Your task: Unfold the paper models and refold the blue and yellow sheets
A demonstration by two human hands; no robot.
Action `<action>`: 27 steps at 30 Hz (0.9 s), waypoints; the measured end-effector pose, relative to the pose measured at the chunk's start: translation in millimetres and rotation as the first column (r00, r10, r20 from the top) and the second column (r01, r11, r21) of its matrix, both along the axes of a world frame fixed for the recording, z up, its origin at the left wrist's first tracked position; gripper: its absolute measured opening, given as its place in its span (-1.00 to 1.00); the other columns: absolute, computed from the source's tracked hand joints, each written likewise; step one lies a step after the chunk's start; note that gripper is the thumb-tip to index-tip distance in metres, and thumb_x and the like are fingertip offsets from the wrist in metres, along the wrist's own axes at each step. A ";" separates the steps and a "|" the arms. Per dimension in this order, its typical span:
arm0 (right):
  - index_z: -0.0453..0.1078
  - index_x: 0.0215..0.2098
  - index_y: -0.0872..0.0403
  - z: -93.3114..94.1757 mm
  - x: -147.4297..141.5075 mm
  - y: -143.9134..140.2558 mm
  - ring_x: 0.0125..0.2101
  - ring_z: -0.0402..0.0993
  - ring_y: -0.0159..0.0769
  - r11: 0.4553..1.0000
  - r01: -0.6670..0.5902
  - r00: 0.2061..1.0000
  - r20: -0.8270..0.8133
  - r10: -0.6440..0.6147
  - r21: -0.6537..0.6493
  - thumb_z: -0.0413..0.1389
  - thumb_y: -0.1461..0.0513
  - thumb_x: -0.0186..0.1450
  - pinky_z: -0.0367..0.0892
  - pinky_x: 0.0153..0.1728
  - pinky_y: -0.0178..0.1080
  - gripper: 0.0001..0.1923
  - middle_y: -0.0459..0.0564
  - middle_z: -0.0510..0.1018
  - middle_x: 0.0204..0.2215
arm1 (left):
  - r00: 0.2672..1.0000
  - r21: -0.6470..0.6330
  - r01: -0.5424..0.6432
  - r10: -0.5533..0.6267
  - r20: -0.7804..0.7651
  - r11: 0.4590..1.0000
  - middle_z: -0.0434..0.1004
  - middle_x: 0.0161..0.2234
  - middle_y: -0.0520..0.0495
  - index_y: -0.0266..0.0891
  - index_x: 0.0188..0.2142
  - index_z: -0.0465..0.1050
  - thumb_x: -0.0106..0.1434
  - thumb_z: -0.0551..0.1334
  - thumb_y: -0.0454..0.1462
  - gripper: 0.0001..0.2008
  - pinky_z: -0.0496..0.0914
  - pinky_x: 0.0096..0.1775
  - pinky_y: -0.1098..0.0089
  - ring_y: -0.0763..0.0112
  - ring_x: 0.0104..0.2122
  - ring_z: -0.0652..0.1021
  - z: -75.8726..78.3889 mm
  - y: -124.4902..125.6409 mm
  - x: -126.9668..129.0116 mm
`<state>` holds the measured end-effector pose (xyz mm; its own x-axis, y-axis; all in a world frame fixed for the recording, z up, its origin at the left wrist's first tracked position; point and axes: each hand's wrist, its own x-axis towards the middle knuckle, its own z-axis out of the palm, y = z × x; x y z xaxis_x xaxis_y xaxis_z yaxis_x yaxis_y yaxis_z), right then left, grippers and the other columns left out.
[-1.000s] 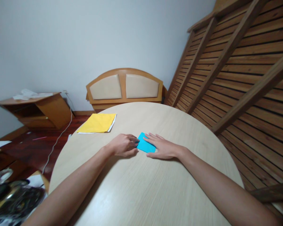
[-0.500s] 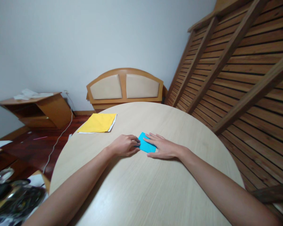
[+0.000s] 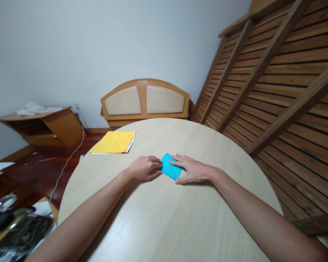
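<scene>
On the counter (image 3: 158, 214), the paper (image 3: 168, 169), probably light and easily creased, suits flat fingertips at its edges: your right hand (image 3: 196, 170) spreads open over its right, your left hand (image 3: 145, 168) curls at its left, pinch unclear.

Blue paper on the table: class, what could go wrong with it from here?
1. The blue paper might twist if the left hand and right hand, touching opposite sides, push unevenly.
2. A crooked fold could go unnoticed, as the left hand's fingers cover one end.
3. It might slide on the table, as no weight lies on it besides the hands.
</scene>
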<state>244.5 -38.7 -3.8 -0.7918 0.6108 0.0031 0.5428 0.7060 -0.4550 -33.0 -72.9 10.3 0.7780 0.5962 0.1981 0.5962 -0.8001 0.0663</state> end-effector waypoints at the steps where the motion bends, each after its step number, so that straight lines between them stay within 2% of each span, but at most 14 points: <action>1: 0.11 0.38 -0.12 1.2 1.6 0.6 0.41 -0.17 0.08 1.000 -0.002 1.000 0.010 0.002 0.001 0.26 -0.18 0.14 -0.15 0.37 0.14 -0.06 -0.03 -0.02 0.42 | 1.000 0.003 -0.001 0.001 0.001 1.000 0.60 -0.03 -0.21 -0.24 -0.05 0.54 0.40 0.11 -0.13 -0.68 0.49 -0.04 0.23 0.21 -0.05 0.59 -0.8 0.4 -0.4; 10: 0.21 0.34 -0.11 3.9 4.1 1.3 0.39 -0.08 0.07 0.999 0.004 1.000 -0.021 -0.003 0.036 0.27 -0.17 0.13 -0.04 0.35 0.11 -0.11 0.00 0.10 0.40 | 1.000 0.029 -0.001 0.002 -0.016 1.000 0.58 0.02 -0.16 -0.19 -0.01 0.53 0.43 0.09 -0.12 -0.67 0.49 -0.03 0.26 0.23 -0.03 0.58 -3.1 1.6 -1.5; 21: 0.44 0.18 -0.02 16.5 9.4 6.0 0.24 0.29 -0.03 0.996 -0.071 0.996 -0.051 0.073 0.047 0.22 0.01 0.28 0.19 0.24 -0.03 -0.47 0.12 0.37 0.26 | 1.000 0.046 0.003 -0.002 -0.006 0.999 0.59 0.00 -0.14 -0.19 -0.01 0.53 0.42 0.12 -0.14 -0.69 0.49 -0.05 0.28 0.24 -0.05 0.59 -6.9 3.8 -3.8; 27: 0.50 0.10 0.01 11.0 9.3 9.9 0.21 0.34 -0.04 0.991 -0.096 0.991 -0.084 0.104 0.091 0.23 0.02 0.28 0.21 0.22 -0.02 -0.53 0.16 0.44 0.19 | 1.000 0.044 0.001 -0.002 0.009 0.999 0.59 -0.01 -0.15 -0.21 0.00 0.52 0.42 0.11 -0.13 -0.69 0.50 -0.04 0.26 0.24 -0.05 0.60 -7.1 3.1 -3.0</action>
<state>253.8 -28.8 7.3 -0.8431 0.5229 0.1253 0.4278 0.7936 -0.4326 -36.0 -69.8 3.1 0.7769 0.5856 0.2313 0.5946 -0.8032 0.0364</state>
